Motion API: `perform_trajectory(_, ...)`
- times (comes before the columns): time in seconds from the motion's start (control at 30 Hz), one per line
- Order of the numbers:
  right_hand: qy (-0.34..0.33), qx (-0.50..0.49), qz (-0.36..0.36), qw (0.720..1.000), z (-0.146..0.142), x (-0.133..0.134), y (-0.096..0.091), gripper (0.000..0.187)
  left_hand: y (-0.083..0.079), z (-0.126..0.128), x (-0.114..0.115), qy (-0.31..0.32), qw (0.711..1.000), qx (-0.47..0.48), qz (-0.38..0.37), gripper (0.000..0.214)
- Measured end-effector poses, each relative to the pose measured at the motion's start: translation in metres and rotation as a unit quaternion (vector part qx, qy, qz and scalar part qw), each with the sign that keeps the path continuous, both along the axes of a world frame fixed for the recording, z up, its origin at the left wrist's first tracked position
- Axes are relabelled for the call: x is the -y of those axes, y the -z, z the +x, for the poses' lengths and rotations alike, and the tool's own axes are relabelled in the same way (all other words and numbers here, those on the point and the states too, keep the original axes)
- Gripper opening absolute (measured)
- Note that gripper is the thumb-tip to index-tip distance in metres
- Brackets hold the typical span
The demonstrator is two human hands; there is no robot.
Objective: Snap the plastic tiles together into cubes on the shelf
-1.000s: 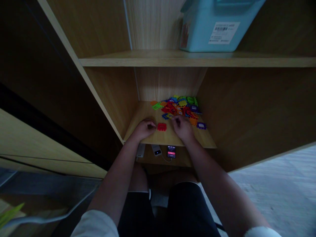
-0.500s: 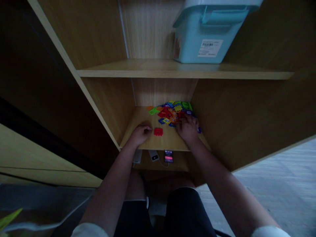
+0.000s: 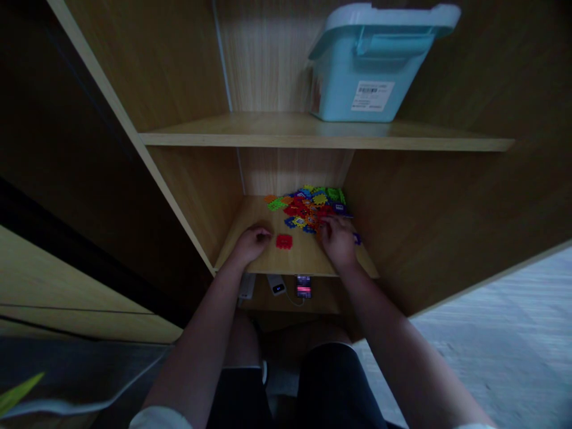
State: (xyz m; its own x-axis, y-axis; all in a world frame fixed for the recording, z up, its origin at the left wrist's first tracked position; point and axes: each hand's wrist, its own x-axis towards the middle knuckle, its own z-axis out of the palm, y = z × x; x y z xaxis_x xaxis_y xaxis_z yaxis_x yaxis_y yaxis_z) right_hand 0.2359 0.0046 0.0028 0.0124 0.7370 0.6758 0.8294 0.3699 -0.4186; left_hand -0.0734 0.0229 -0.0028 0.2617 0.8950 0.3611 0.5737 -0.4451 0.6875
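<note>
A heap of colourful interlocking plastic pieces point(image 3: 300, 207), some gear-edged and some square, lies toward the back right of the middle shelf. My right hand point(image 3: 338, 239) is at the near right side of the heap, its fingers bent down among red and orange pieces. What its fingertips grip is hidden. A single red square piece point(image 3: 284, 241) lies flat in front of the heap, between my hands. Just left of it, apart from it, my left hand point(image 3: 252, 243) rests at the shelf with its fingers curled in and nothing visible in them.
Above, a light blue lidded box point(image 3: 364, 71) stands on the upper shelf point(image 3: 268, 128). A lit phone point(image 3: 304, 287) and a white device with a small display point(image 3: 276, 285) lie on the level below. Cabinet side walls point(image 3: 424, 220) bound the space.
The view has shifted slightly, so more of the blue box shows. My right hand's fingers have moved a little over the near pieces. My left hand stays beside the red square piece.
</note>
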Motion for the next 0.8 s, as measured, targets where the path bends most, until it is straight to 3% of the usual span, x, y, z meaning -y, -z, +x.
perform_trajectory(0.1,-0.079,-0.075,-0.029,0.994,-0.002,0.002,0.002,0.027,0.002,0.002,-0.007,-0.002,1.000,0.012,-0.029,0.016)
perform_trajectory(0.2,-0.131,-0.108,-0.061,0.984,-0.003,-0.001,0.009,0.039,0.003,0.006,-0.018,0.007,0.998,0.025,-0.054,0.015)
perform_trajectory(0.33,-0.189,0.005,-0.070,0.980,-0.004,-0.003,0.011,0.014,0.002,0.007,-0.035,-0.002,0.997,0.037,-0.061,0.016)
perform_trajectory(0.4,-0.214,0.058,-0.074,0.972,-0.005,-0.002,0.007,0.011,0.002,0.006,-0.040,0.003,0.997,0.035,-0.062,0.016)
perform_trajectory(0.5,-0.206,0.096,-0.078,0.971,-0.008,0.001,0.001,0.010,0.002,0.002,-0.041,0.019,0.998,0.029,-0.052,0.016)
perform_trajectory(0.6,-0.157,0.117,-0.082,0.977,-0.010,0.004,-0.001,0.019,0.002,0.000,-0.037,0.020,0.999,0.033,-0.037,0.018)
perform_trajectory(0.8,-0.102,0.138,-0.103,0.980,-0.010,0.001,0.006,0.030,0.001,0.003,-0.030,-0.001,1.000,0.018,-0.015,0.020)
